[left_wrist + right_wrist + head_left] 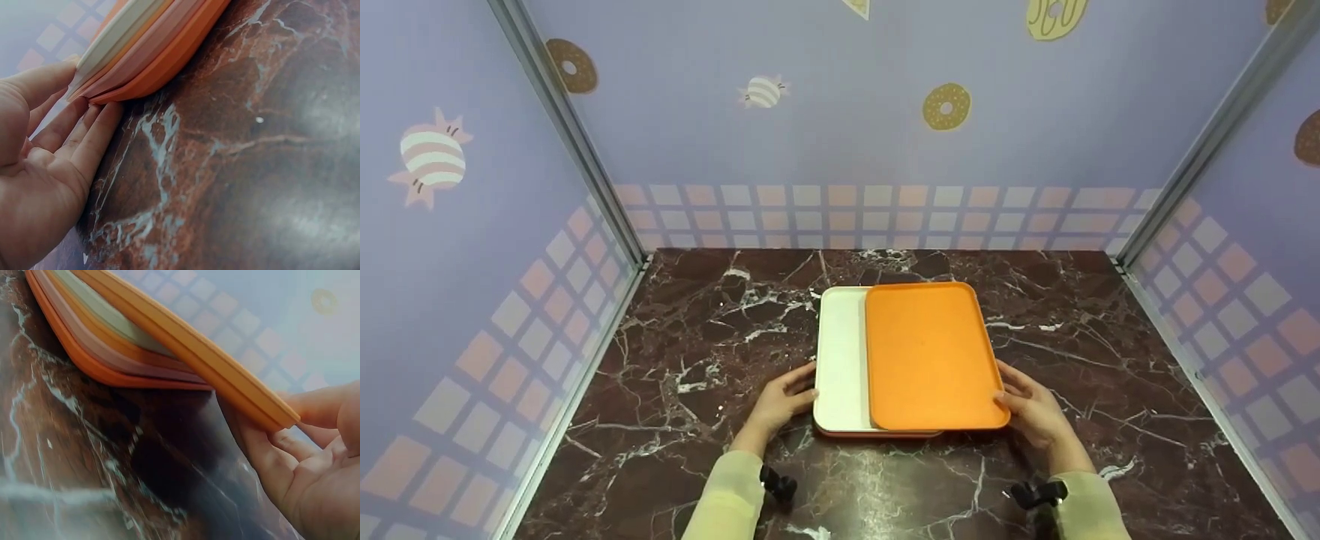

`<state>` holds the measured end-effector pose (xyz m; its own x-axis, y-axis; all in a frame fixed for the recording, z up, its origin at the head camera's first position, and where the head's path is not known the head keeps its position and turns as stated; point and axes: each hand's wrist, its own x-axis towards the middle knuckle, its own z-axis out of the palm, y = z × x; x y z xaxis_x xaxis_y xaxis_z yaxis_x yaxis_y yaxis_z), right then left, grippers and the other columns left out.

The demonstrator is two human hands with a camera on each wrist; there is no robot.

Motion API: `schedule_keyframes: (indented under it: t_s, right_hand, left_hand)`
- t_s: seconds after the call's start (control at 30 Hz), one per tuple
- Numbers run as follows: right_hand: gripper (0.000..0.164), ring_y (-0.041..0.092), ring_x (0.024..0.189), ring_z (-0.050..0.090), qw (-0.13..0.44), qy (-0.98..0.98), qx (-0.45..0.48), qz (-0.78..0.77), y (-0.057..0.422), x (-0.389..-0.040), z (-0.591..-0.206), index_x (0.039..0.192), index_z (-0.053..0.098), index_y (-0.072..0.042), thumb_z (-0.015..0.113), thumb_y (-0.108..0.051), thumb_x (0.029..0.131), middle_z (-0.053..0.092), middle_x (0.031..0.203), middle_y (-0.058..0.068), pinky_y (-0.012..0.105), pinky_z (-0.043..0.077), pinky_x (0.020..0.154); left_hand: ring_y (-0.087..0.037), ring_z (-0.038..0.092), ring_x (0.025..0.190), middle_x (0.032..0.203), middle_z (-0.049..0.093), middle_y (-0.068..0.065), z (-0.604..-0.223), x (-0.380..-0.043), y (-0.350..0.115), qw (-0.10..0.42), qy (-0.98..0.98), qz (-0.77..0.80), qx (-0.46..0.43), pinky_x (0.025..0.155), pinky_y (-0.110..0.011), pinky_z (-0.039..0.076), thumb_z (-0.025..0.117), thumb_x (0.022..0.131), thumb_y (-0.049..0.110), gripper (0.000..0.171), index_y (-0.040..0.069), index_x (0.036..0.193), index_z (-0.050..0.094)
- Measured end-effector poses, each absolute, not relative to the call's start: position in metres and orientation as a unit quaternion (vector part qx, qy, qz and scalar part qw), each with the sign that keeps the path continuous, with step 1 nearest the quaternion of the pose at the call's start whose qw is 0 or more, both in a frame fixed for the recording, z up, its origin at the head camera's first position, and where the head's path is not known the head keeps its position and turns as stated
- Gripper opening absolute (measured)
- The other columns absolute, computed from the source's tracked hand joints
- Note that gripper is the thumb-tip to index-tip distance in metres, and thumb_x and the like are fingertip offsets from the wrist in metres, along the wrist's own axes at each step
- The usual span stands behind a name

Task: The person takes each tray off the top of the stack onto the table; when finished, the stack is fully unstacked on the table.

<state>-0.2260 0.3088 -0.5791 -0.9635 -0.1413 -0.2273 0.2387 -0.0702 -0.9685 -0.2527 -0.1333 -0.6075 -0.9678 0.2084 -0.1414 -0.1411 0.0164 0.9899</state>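
A stack of rectangular trays sits on the tabletop, with a white tray [841, 360] uppermost in it. An orange tray [934, 356] lies shifted to the right across the white one, overhanging the stack. My right hand [1037, 414] pinches the overhanging edge of this orange tray, thumb above and fingers underneath. At the stack's left side, my left hand [780, 405] holds the edges, its thumb by the white rim and its fingers against the lower rims. Pink [140, 64] and darker orange trays [163, 79] show below the white one in the left wrist view.
The dark marbled tabletop [697, 360] extends around the trays. Lilac panels with printed sweets, including a back wall [855, 142], enclose it at the back and both sides. Metal posts [592, 165] stand in the corners. Black wrist straps [778, 486] are worn at both sleeves.
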Motion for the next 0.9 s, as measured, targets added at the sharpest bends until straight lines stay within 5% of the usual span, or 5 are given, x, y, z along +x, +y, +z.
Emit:
schedule_keyframes:
  t_s: [0.2,0.9]
  right_hand:
    - [0.075,0.009,0.106,0.070,0.136,0.628,0.014,-0.766,0.329,-0.223,-0.582,0.165,0.014,-0.003,0.056,0.000,0.103,0.068,0.122,-0.011,0.031,0.063,0.084]
    - [0.056,0.015,0.103,0.075,0.161,0.613,-0.038,-0.773,0.417,-0.228,-0.572,0.153,0.049,-0.028,0.048,0.002,0.106,0.072,0.125,-0.010,0.031,0.064,0.083]
  left_hand:
    - [-0.041,0.055,0.138,0.155,0.045,-0.031,-0.607,-0.252,-0.134,0.125,0.703,0.700,0.032,0.100,-0.038,0.059,0.068,0.097,0.004,0.061,-0.002,0.153,0.045]
    - [-0.038,0.059,0.133,0.154,0.046,-0.032,-0.605,-0.251,-0.134,0.124,0.701,0.702,0.036,0.098,-0.037,0.060,0.067,0.098,0.004,0.060,-0.003,0.153,0.044]
